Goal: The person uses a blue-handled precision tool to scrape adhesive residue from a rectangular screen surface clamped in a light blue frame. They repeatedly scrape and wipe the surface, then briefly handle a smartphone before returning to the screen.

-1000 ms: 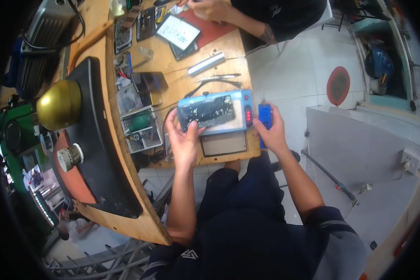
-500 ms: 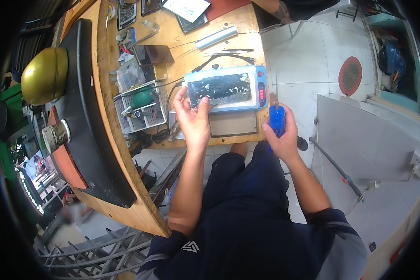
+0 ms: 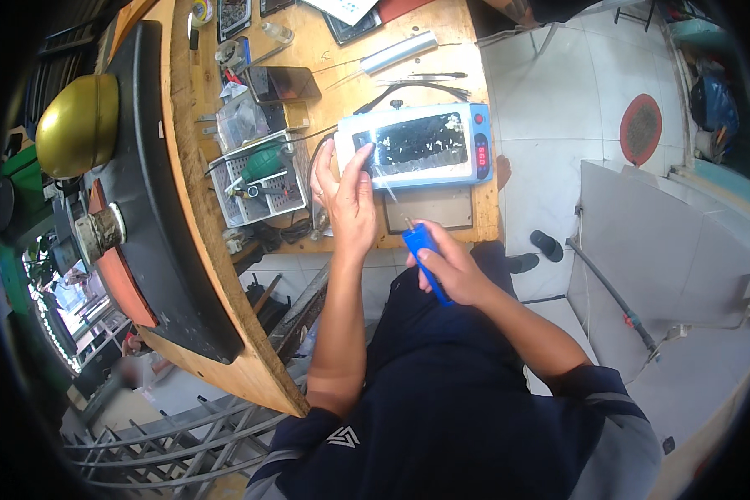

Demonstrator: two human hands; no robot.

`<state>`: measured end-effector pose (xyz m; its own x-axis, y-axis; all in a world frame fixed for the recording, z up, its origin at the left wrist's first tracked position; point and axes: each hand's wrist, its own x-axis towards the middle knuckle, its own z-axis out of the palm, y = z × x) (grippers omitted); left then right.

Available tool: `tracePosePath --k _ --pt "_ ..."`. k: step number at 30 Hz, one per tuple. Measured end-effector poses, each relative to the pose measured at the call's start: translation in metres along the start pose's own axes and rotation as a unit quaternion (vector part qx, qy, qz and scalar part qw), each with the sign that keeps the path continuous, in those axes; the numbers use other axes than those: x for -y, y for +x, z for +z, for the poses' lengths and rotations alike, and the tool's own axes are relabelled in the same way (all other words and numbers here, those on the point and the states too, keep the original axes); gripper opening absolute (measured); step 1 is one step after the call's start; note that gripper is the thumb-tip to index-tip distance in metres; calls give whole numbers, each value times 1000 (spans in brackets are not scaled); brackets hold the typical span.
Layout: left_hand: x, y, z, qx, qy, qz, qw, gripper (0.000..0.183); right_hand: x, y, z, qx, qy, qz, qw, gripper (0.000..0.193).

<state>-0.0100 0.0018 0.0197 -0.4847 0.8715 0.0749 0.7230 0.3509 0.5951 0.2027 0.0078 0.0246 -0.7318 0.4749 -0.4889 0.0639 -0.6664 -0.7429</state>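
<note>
A phone screen panel (image 3: 421, 142), dark with white flaky residue, lies on a pale-topped blue heating plate (image 3: 442, 176) with a red digital readout. My left hand (image 3: 347, 204) is at the plate's left edge, fingers apart; one fingertip touches the panel's left end. My right hand (image 3: 452, 265) is closed around a blue-handled tool (image 3: 426, 260) with a thin metal shaft. The shaft points up and left at the plate's near edge, below the panel; its far tip is faint and blurred. Behind the plate lies a dark cable (image 3: 417, 85).
Left of the plate stands a white basket (image 3: 225, 196) holding a green tool. A clear roll (image 3: 398, 52), a dark phone (image 3: 285, 83) and a small bottle (image 3: 277, 32) lie farther back. A flat framed panel (image 3: 433, 208) sits at the bench's near edge. Slippers (image 3: 547, 245) are on the floor.
My right hand has swung left and nearer with the blue-handled tool, from beside the plate's right end to in front of it. A finger of my left hand now reaches onto the panel's end.
</note>
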Motion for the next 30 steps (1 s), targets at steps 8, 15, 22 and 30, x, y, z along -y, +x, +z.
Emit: tracePosePath --k 8,15,22,30 --pt "9 -6 13 -15 -39 -14 999 36 -24 10 12 -17 -24 -25 999 53" --pt "2 -2 9 -13 -1 -8 1000 39 -15 6 9 3 -33 11 999 55" --pt "-1 2 7 -18 6 -8 1000 41 -7 9 12 -23 -24 2 999 54" --pt "1 5 6 -23 -9 -21 999 35 -9 11 26 -70 -32 -17 997 53"
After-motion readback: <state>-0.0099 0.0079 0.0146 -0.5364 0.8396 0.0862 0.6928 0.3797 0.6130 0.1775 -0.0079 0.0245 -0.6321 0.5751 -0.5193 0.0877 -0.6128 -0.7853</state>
